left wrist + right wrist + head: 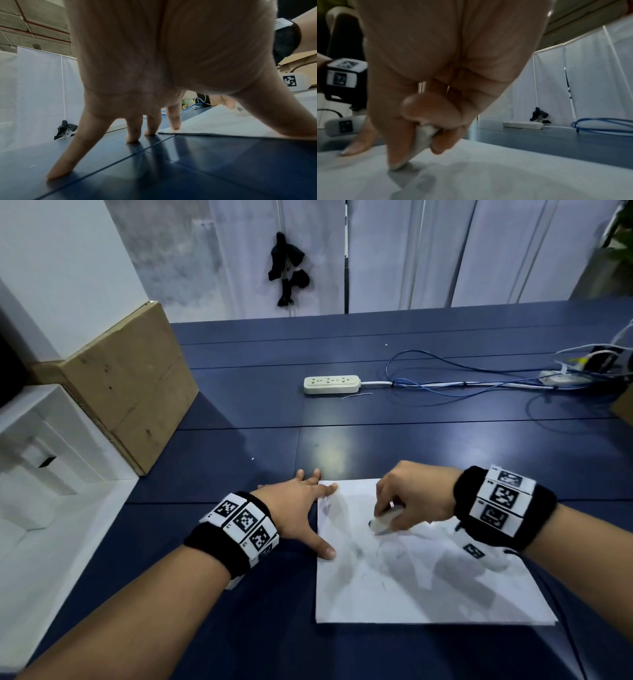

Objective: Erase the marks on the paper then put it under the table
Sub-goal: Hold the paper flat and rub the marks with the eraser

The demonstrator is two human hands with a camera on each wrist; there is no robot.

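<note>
On the blue table (411,440) in front of you lies the paper (411,587), flat, near the front edge, with grey smudges across it. Beyond it, well apart, sits a power strip (331,385) with blue cables (445,374) trailing right; a cardboard box (137,385) stands at the table's left. Your left hand (296,510) is spread flat, fingers straight: index fingertip and thumb press the paper's left edge, the other fingers rest on the table. Your right hand (411,494) pinches an eraser (383,523) between thumb and curled fingers, its tip down on the paper's upper middle.
</note>
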